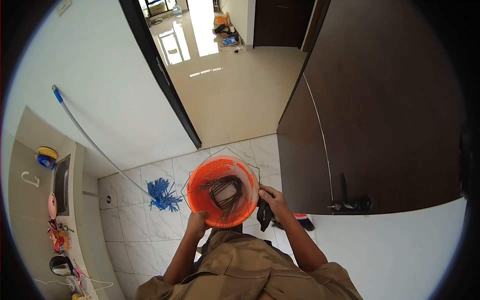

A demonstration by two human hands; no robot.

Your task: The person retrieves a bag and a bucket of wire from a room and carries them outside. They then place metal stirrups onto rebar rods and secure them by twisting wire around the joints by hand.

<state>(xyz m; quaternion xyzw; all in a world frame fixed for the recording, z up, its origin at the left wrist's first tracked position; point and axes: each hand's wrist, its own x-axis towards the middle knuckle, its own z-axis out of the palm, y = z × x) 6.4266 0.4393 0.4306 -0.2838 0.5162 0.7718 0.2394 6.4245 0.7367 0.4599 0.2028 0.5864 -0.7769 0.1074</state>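
Note:
An orange bucket (200,192), stained with grey residue inside, is held up in front of my body. Thin dark wires or rods (235,192) lie curled around its inner wall. My left hand (199,222) grips the bucket's lower left rim, the thumb over the edge. On the right side, my right hand (272,196) has its fingers closed at the bucket's edge, by the wire handle. A black plastic-like piece (263,215) hangs below my right hand; whether the fingers pinch it is unclear.
A blue mop (162,195) leans on the left wall. Left stands a counter with a sink (62,185) and small items. A dark open door (380,110) is at right, with a broom head (305,221) beneath. Beyond the doorway, bags (222,29) lie on the floor.

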